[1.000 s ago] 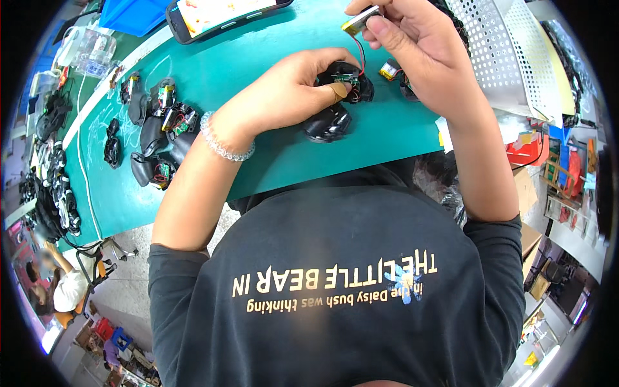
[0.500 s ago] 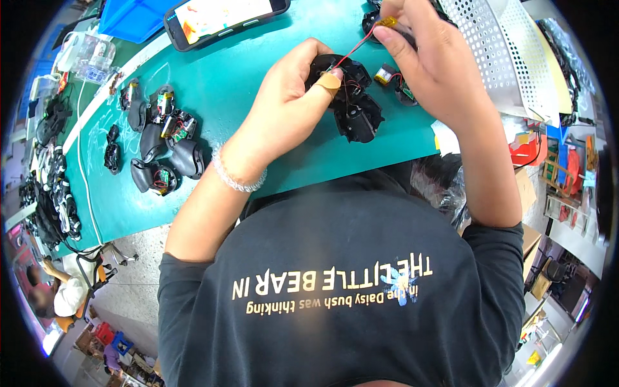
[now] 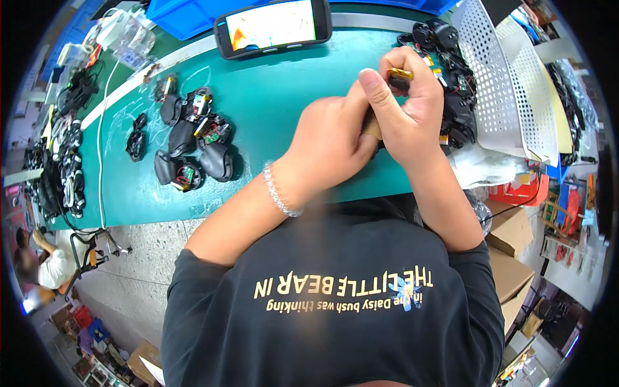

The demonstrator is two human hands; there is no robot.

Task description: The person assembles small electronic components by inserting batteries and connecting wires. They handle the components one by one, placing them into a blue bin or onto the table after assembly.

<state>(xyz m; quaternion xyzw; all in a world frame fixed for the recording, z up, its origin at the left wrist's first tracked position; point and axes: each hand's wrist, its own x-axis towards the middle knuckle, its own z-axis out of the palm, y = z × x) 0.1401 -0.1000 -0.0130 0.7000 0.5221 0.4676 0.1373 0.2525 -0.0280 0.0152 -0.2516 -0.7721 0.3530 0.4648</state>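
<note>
Yellow-taped battery cell (image 3: 400,75) sits at right over the green table (image 3: 258,84), clamped in my right hand (image 3: 412,119), light but fragile, I judge, best held edgewise, while whether my left hand (image 3: 330,134) grips, I cannot tell.

Left hand (image 3: 327,138) beside right hand (image 3: 411,126), right fingers (image 3: 422,72) curled, elbows bent

You wear a black T-shirt (image 3: 348,342) with short sleeves (image 3: 196,290) that end near your elbows. Two lines of cream lettering (image 3: 345,287), one larger than the other, cross its front, overlapped toward your right by a blue flower print (image 3: 405,293). A clear, beaded-looking bracelet (image 3: 277,195) circles your left wrist, and a tan band (image 3: 372,126) wraps the thumb of your left hand (image 3: 332,137).
</note>
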